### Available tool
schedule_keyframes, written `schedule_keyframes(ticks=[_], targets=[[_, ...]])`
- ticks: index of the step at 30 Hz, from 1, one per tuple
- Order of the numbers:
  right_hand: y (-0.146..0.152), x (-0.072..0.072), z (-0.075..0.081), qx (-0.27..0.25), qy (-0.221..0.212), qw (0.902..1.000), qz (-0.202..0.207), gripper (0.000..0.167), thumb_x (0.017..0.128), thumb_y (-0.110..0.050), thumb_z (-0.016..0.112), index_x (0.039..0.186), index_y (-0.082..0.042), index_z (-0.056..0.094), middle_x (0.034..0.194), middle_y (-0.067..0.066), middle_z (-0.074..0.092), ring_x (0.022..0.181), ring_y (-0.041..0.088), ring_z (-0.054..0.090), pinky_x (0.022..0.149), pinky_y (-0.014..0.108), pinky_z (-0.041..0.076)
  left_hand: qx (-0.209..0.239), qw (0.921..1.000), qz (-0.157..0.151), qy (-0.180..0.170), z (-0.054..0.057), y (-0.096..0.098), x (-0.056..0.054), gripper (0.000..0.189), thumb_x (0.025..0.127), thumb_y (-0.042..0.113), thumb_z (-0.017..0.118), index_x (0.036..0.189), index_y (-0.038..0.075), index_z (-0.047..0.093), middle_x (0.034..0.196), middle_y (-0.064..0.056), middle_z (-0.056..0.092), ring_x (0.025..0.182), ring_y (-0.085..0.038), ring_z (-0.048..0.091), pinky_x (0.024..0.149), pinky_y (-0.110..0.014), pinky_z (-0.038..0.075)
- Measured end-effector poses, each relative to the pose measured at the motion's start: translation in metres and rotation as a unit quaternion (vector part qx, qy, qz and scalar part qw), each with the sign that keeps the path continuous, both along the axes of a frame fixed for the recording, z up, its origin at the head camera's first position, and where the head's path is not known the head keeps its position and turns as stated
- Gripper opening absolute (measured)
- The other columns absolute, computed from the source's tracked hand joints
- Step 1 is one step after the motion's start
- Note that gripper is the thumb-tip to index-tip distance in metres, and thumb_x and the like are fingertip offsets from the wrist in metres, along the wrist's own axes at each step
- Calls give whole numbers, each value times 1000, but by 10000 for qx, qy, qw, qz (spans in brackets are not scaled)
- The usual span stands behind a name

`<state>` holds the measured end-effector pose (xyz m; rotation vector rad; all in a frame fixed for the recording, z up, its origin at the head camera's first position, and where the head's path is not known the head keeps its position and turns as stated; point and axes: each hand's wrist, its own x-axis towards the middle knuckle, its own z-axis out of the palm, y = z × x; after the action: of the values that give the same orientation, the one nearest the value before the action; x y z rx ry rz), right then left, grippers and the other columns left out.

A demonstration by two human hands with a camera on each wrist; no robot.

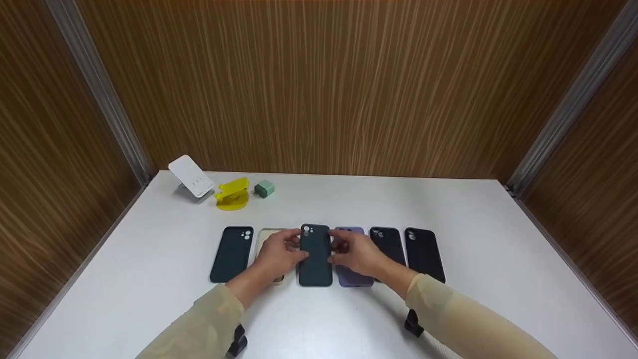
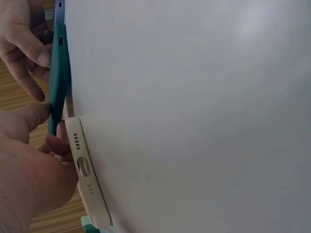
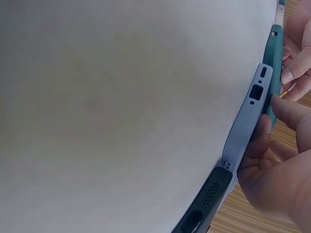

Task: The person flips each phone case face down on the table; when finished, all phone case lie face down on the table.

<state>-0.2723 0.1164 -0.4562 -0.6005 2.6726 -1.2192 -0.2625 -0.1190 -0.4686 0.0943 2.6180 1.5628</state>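
Between my two hands is a dark green phone case (image 1: 315,259), back side up, in the middle of a row of cases. My left hand (image 1: 279,252) grips its left edge, thumb on the edge and index finger near the top corner. At the right edge, my right hand (image 1: 360,252) holds it with thumb and index finger. Beneath the left hand lies a cream phone case (image 2: 87,174), partly covered in the head view. A purple phone case (image 3: 245,116) lies under the right hand, its camera end mostly hidden by the fingers.
Another dark green phone case (image 1: 232,254) lies at the row's left end. Two black phone cases (image 1: 389,244) (image 1: 424,254) lie at the right. Farther back on the white table (image 1: 349,199) are a white panel-like stand (image 1: 192,177), a yellow folded holder (image 1: 233,194) and a green plug (image 1: 264,189).
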Motion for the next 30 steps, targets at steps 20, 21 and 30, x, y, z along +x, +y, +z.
schedule_keyframes(ticks=[20, 21, 30], targets=[[-3, 1, 0, 185, 171, 9997, 16, 66, 88, -3, 85, 149, -4, 60, 111, 6, 69, 100, 23, 63, 96, 49, 54, 58, 9999, 71, 42, 4, 0, 6, 58, 94, 8, 79, 149, 9, 60, 129, -8, 65, 106, -21, 62, 97, -38, 55], [-3, 1, 0, 184, 183, 9997, 25, 66, 87, -3, 84, 149, -4, 60, 111, 6, 69, 100, 24, 63, 96, 49, 54, 56, 10000, 77, 11, 5, 0, 6, 58, 95, 8, 79, 150, 10, 60, 130, -8, 65, 105, -21, 62, 97, -38, 55], [0, 2, 2, 2, -32, 10000, -84, 66, 90, -3, 82, 151, -8, 58, 115, 7, 69, 102, 22, 66, 98, 50, 55, 260, 9996, 94, 11, 20, -11, 6, 57, 96, 11, 79, 150, 11, 59, 133, -10, 64, 106, -23, 62, 92, -34, 57]])
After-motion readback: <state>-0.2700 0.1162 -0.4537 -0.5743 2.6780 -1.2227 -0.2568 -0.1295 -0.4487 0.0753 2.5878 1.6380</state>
